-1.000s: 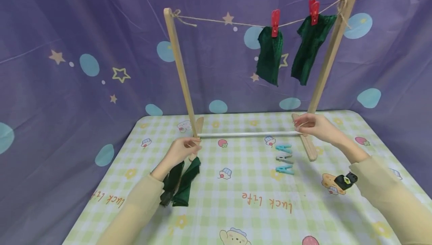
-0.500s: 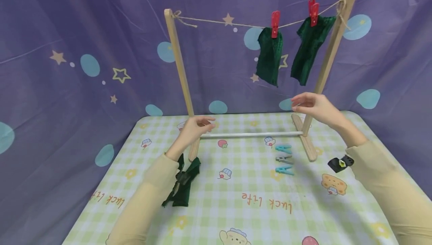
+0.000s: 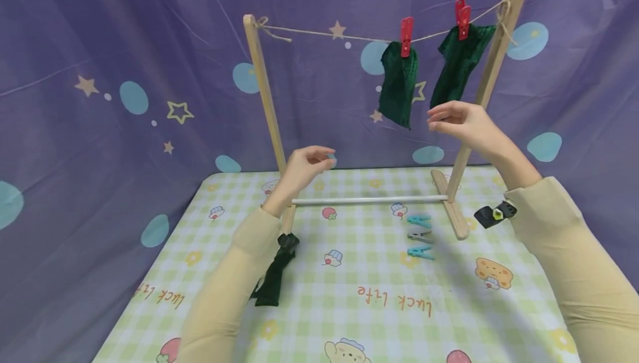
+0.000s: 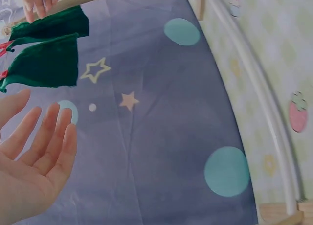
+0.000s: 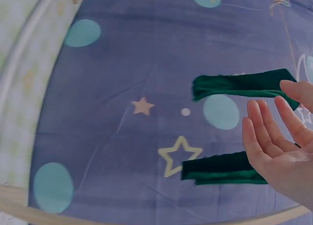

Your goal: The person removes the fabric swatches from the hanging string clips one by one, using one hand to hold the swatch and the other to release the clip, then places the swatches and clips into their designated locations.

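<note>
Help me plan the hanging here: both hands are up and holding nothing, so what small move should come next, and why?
Probably lower the left hand to the dark green cloth on the table by its sleeve. Two cloths already hang pegged on the string, its left stretch is bare, and spare pegs lie below. The right hand is also free.

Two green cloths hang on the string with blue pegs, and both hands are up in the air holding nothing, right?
Almost. The pegs that clip the two green cloths to the string are red, not blue; the head view shows it. The blue ones lie on the table. The rest is right: the left hand and the right hand are raised and hold nothing.
</note>
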The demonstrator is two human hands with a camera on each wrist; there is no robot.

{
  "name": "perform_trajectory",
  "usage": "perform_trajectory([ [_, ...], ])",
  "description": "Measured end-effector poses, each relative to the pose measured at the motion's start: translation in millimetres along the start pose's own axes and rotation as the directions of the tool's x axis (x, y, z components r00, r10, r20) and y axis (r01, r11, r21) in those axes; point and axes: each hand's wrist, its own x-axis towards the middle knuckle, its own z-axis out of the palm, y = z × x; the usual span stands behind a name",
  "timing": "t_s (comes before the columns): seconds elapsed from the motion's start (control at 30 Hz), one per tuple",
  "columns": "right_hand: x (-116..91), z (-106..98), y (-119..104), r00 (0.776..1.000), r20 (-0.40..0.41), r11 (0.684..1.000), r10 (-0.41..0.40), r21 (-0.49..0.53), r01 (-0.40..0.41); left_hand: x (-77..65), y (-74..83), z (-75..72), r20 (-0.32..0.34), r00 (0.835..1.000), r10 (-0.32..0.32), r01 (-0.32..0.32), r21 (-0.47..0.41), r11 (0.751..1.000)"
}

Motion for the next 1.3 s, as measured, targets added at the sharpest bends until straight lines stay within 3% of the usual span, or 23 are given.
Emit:
perform_trajectory([
  [0.27,16,-4,-20,0.997,-0.069,0.992,-0.032,0.123,0.041,22.0,19.8,10.3,-0.044,0.999,0.02,-0.021,-0.017,1.0],
  [0.63,36,-9,-44,0.977,-0.204,0.954,-0.062,0.277,0.118,50.2,44.4,20.5,-0.106,0.99,0.093,-0.097,-0.026,0.995],
  [0.87,48,-11,-60,0.966,-0.254,0.895,-0.051,0.417,0.157,67.0,52.3,23.7,-0.159,0.978,0.133,-0.139,-0.026,0.99],
  [1.3,69,-16,-82,0.942,-0.337,0.932,-0.002,0.34,0.124,91.8,69.9,28.6,-0.168,0.969,0.181,-0.193,-0.055,0.98],
])
